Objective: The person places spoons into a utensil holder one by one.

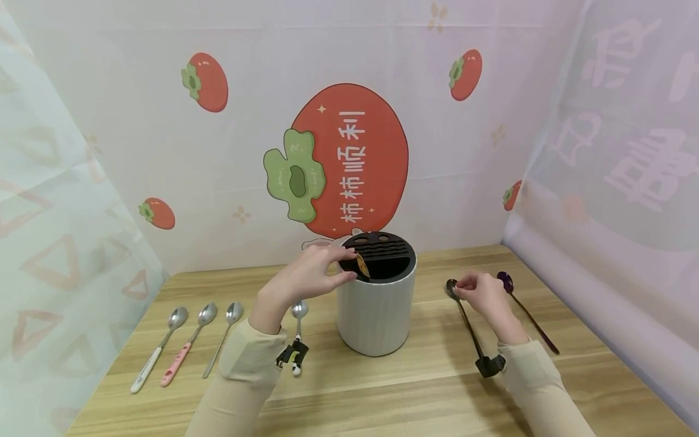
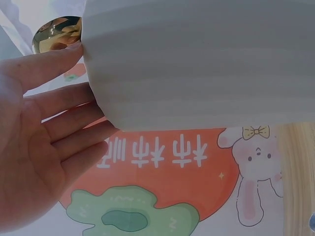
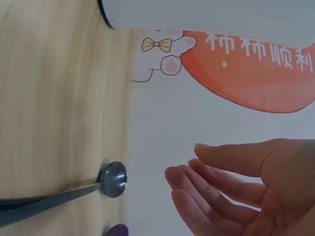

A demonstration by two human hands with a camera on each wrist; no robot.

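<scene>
A gold spoon stands bowl-up in the white utensil holder, its handle hidden inside. My left hand is at the holder's rim, thumb and fingers apart beside the spoon's bowl. In the left wrist view, the thumb reaches the edge of the gold bowl and the other fingers lie nearly straight. My right hand hovers by the bowl of a black spoon lying on the table. Its fingers are loosely bent with nothing between them, apart from the spoon in the right wrist view.
To the right lies a dark purple spoon. On the left are a white-handled spoon, a pink-handled spoon and a plain metal spoon. Another spoon lies beside my left wrist. A printed curtain stands behind the wooden table.
</scene>
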